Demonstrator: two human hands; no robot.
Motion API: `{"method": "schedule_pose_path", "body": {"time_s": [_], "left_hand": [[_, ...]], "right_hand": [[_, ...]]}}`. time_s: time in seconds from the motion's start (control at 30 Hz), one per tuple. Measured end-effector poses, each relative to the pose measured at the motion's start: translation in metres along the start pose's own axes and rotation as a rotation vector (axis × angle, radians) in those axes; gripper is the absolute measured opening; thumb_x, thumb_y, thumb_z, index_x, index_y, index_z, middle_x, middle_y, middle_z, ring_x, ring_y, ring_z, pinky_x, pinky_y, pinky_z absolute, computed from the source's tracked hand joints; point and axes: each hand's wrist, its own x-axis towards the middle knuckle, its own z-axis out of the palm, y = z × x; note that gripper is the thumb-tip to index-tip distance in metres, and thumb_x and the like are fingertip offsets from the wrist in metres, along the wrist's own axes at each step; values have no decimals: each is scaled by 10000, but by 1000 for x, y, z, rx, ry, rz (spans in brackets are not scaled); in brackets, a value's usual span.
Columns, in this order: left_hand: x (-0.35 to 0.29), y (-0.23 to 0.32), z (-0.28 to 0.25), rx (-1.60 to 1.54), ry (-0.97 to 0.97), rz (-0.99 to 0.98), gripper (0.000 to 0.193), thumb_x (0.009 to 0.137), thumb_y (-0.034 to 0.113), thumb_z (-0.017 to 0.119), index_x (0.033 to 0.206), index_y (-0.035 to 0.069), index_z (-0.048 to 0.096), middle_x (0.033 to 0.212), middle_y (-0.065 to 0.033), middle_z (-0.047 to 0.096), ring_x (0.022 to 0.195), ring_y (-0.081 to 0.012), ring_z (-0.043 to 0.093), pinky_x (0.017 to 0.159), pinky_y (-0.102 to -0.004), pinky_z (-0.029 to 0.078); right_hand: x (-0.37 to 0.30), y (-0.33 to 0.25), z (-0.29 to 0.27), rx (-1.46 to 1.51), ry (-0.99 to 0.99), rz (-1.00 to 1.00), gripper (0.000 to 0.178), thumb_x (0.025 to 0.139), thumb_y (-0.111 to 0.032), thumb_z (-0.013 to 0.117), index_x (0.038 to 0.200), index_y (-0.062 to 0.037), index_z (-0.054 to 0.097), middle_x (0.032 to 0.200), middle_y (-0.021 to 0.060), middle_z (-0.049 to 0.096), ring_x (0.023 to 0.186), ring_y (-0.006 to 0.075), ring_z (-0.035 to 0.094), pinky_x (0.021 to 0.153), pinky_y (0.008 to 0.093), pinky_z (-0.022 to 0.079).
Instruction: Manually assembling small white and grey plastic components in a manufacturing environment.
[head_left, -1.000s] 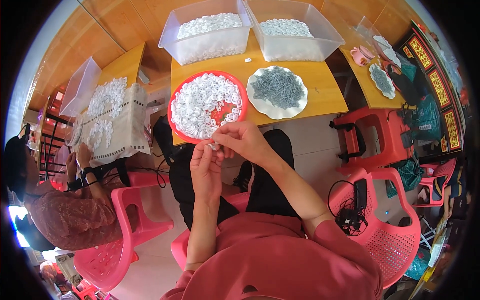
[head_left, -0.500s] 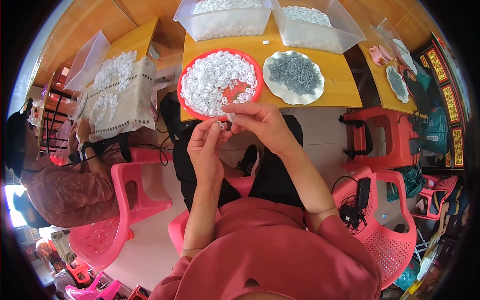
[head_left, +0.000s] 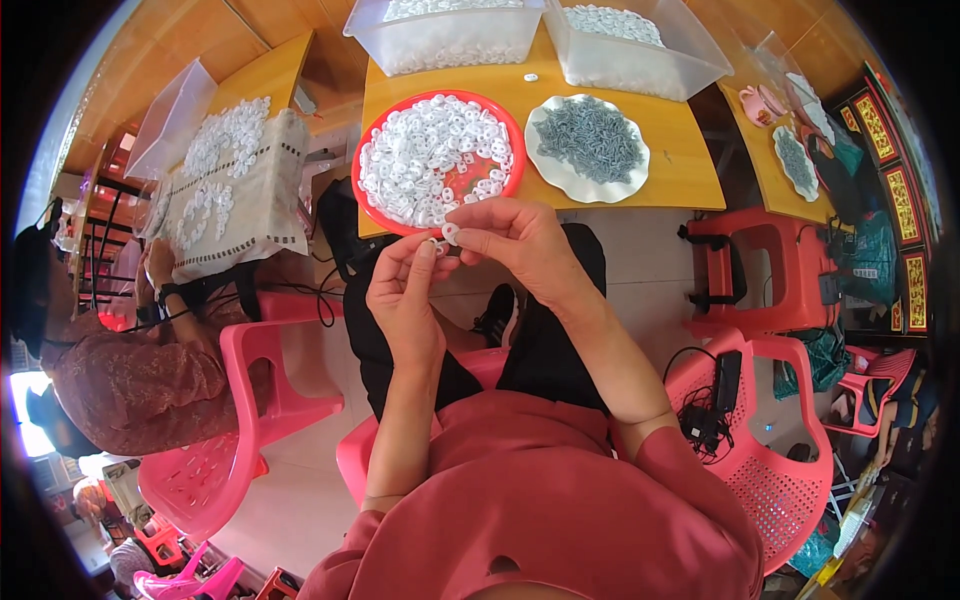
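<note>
White holed pieces (head_left: 450, 230) are pinched between thumb and fingers in the left hand (head_left: 408, 295) and right hand (head_left: 528, 248), before the red basin (head_left: 517, 150), a faintly printed green bag (head_left: 864, 238) far right of it.

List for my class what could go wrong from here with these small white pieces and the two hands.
1. The right hand pinches a small white holed piece beyond the front edge of the yellow wooden table; if it slips, it could drop to the pale tiled floor.
2. The round red plastic basin sits by that edge, close to the left hand, so a knock might spill its heaped white pieces.
</note>
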Motion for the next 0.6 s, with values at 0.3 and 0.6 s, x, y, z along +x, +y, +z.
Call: {"method": "schedule_pose_path", "body": {"time_s": [0.3,0.6], "left_hand": [[0,3,2,75,18,87,132,871,44,595,985,-22,600,850,-72,655,711,-112,629,659,-196,475],[-2,3,0,36,43,80,133,869,42,598,983,-26,599,847,-76,654,703,-114,626,660,-200,477]], "right_hand": [[-3,1,10,-169,84,-115,208,838,-41,631,1036,20,638,871,48,661,716,66,593,667,198,492],[0,7,4,241,41,98,231,835,-65,642,1045,29,627,872,61,638,699,101,590,679,223,504]]}}
